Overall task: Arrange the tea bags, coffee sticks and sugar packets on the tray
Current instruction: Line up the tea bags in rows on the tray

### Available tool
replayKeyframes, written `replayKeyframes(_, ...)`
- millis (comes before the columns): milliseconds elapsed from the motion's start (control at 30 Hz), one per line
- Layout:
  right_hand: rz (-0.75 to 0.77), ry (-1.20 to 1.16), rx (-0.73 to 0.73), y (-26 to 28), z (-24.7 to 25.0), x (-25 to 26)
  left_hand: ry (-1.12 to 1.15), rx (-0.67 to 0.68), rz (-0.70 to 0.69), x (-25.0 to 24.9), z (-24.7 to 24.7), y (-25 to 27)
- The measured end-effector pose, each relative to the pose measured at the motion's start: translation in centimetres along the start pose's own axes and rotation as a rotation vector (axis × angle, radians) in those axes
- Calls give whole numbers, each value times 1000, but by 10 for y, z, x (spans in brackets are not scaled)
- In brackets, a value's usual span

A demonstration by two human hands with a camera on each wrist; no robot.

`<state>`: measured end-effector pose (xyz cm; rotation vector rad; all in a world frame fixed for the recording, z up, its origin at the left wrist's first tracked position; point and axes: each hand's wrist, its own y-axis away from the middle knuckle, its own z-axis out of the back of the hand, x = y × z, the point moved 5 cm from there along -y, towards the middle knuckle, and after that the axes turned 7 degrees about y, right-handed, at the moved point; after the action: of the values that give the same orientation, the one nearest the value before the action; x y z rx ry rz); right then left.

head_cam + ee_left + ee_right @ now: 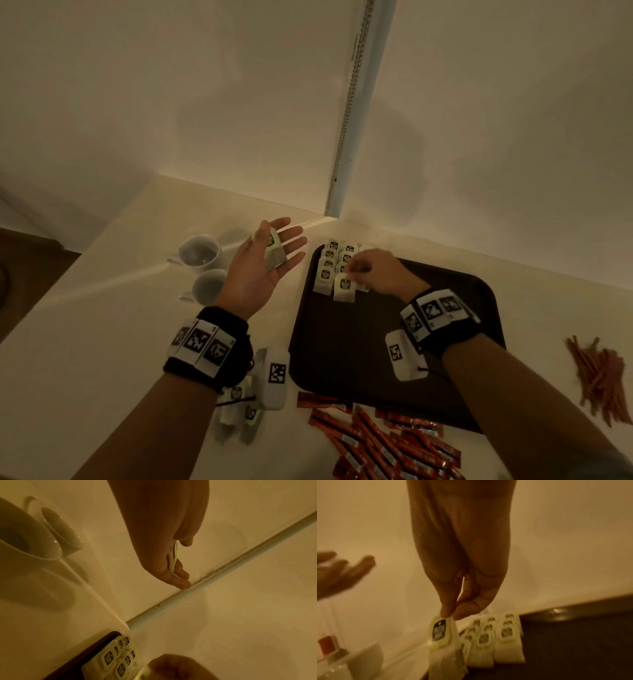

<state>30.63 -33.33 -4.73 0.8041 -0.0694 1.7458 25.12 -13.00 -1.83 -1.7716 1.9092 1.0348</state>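
A dark tray lies on the pale counter. Two rows of white tea bags fill its far left corner. My right hand pinches one tea bag by its top edge and hangs it at the near end of the right row; the right wrist view shows this bag just left of the rows. My left hand is palm up left of the tray, thumb pressing a few tea bags onto its fingers, seen edge-on in the left wrist view.
Two white cups stand left of my left hand. More tea bags lie under my left wrist. Red coffee sticks are heaped at the tray's near edge, thin brown sugar sticks at the right. Walls meet behind the tray.
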Motion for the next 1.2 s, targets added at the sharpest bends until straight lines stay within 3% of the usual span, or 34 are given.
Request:
replayKeyframes(133,-70,88,66,-19,-33,-30,21,-15,28,-1,2,-2)
replayKeyframes(333,-134,38,-149,-39,-32,-46,19,-32,23,-3,10,-1)
replayKeyframes(533,-150,28,-156,-53,-36,-50,30,-45,27,-5,13,-3)
replayKeyframes(700,-158,9,-210,-57,-30,-41,64,-25,169,1,9,-3)
replayKeyframes(767,-51,-124,-327,-49,-13,-14,39,-7,221,4,6,-3)
replayKeyframes(833,152,-242,-392,-34,10,31,-5,25,249,6,2,-3)
replayKeyframes(933,448,-123,-310,-13,27,94,-105,117,261,8,-10,-4)
replayKeyframes(1067,522,109,-287,-1,43,128,-119,203,188,6,-26,-1)
replayKeyframes(1200,543,150,-364,14,72,147,-223,210,-60,-2,-27,3)
